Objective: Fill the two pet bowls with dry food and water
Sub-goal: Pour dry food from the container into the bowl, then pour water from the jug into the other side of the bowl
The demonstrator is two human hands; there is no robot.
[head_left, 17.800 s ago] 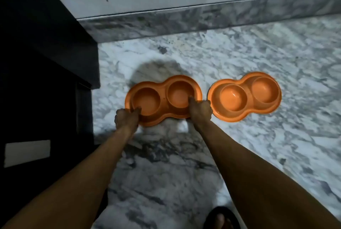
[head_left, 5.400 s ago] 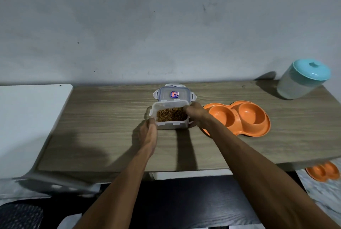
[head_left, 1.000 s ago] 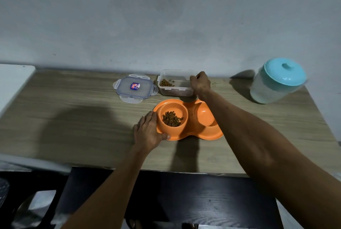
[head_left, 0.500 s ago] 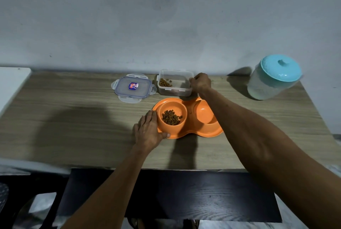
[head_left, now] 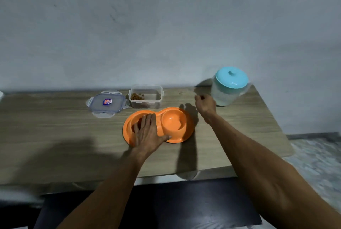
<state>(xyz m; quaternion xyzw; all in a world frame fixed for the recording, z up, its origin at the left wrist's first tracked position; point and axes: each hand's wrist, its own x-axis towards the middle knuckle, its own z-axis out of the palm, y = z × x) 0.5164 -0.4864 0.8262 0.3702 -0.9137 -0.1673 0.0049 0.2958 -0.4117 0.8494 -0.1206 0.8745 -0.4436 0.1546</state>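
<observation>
An orange double pet bowl (head_left: 186, 132) lies on the wooden table (head_left: 55, 129). My left hand (head_left: 147, 132) rests flat over its left cup and hides the dry food there. The right cup (head_left: 174, 120) holds nothing I can see. My right hand (head_left: 205, 104) hovers just left of a clear jug (head_left: 224, 94) with a teal lid, fingers curled, holding nothing. A clear food container (head_left: 145, 96) with some kibble stands behind the bowl, its lid (head_left: 107, 103) lying to its left.
A grey wall runs behind the table. The table's right edge drops to a marble floor (head_left: 317, 158). A dark surface (head_left: 166, 206) lies below the table's front edge.
My right hand has let go of the food container and moved right toward the jug. My left hand has slid from the bowl's left rim onto the left cup.
</observation>
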